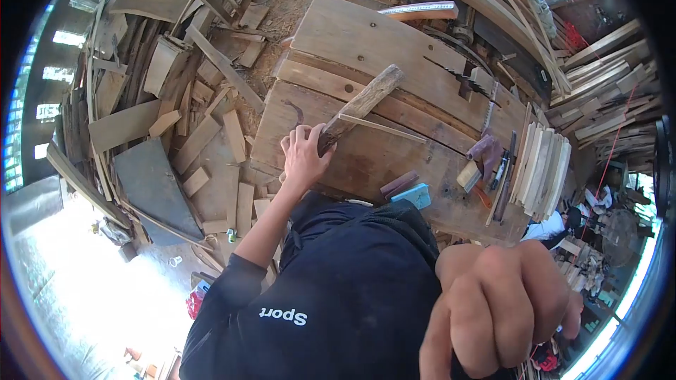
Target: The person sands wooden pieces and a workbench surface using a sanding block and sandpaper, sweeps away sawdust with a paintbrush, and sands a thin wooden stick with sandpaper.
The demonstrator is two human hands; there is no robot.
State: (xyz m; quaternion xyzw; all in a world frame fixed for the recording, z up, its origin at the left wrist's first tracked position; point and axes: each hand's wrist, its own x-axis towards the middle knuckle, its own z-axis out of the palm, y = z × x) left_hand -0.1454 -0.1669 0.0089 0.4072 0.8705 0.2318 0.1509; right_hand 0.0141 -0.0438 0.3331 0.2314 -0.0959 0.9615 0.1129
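My left hand [305, 155] grips the near end of a rough, bark-edged piece of wood [366, 98], which slants up and right across the wooden workbench [338, 24]. Against that piece lies a thin wooden strip [384, 128]. My right hand [500, 306] is raised close to the camera at the lower right, off the bench surface, with its fingers curled in; whatever it holds, if anything, is hidden. Between the hands, near the bench's front edge, are a light blue block [412, 197] and a dark purple-brown block [399, 185].
A saw blade [458, 70] shows at the far side of the bench. At the right stand stacked pale slats [541, 169], beside pens and small tools [500, 172]. Scrap boards [197, 144] cover the floor at left. A person in white [546, 227] is farther right.
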